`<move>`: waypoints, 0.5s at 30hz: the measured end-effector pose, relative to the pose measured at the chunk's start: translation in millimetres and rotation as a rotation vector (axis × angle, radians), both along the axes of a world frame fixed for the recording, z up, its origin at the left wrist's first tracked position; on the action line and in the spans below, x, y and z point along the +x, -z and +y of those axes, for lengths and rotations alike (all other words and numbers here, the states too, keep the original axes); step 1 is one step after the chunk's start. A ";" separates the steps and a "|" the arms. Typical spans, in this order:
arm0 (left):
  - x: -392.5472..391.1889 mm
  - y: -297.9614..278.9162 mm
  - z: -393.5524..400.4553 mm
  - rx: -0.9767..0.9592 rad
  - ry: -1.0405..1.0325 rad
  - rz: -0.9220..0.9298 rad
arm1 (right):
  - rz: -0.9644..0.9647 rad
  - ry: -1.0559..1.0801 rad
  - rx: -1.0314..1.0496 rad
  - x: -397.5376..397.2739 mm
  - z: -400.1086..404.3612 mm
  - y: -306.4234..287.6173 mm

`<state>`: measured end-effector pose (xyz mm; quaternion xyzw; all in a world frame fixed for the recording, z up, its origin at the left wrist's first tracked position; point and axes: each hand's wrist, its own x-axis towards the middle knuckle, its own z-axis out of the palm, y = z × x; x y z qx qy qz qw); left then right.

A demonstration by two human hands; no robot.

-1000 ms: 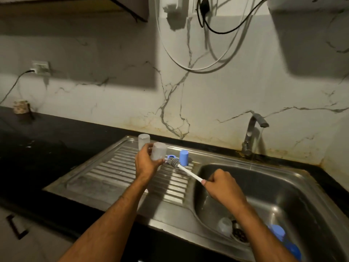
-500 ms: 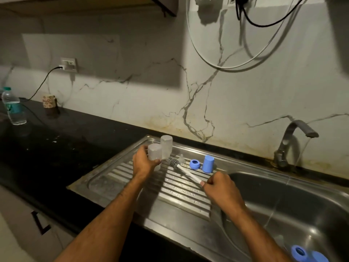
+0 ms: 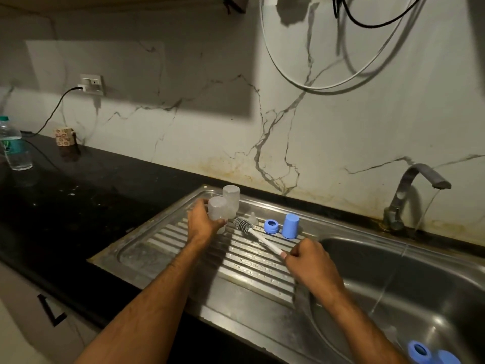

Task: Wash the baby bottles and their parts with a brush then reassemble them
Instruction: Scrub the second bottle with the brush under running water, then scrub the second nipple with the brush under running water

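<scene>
Leftward across the ribbed steel drainboard (image 3: 236, 261) since a second ago: my left hand (image 3: 203, 224) now sets a translucent plastic bottle body (image 3: 217, 209), mouth down, just beside a second inverted one (image 3: 231, 197), fingers curled round it. My right hand (image 3: 309, 258) grips the white-handled bottle brush (image 3: 262, 239), bristles hovering near a clear silicone teat (image 3: 252, 218). A blue screw ring (image 3: 271, 226) and blue cap (image 3: 290, 225) stand alongside. I judge this bottle washed and left to drain; another blue ring (image 3: 420, 350) waits in the steel sink basin (image 3: 393, 271), where the tap (image 3: 417, 190) runs. No brand is legible; the label on the water bottle (image 3: 13, 145) at far left is too small to read.
</scene>
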<state>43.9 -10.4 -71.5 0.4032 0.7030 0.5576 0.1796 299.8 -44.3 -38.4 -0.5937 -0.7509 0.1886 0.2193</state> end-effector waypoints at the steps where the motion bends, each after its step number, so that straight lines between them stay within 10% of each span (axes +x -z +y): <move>1: -0.2 0.9 -0.1 0.001 -0.001 0.008 | 0.003 -0.001 0.000 0.8 0.6 0.8; 15: -4.3 6.7 -4.8 -0.005 0.014 0.056 | 0.011 -0.021 -0.035 -0.3 6.1 8.1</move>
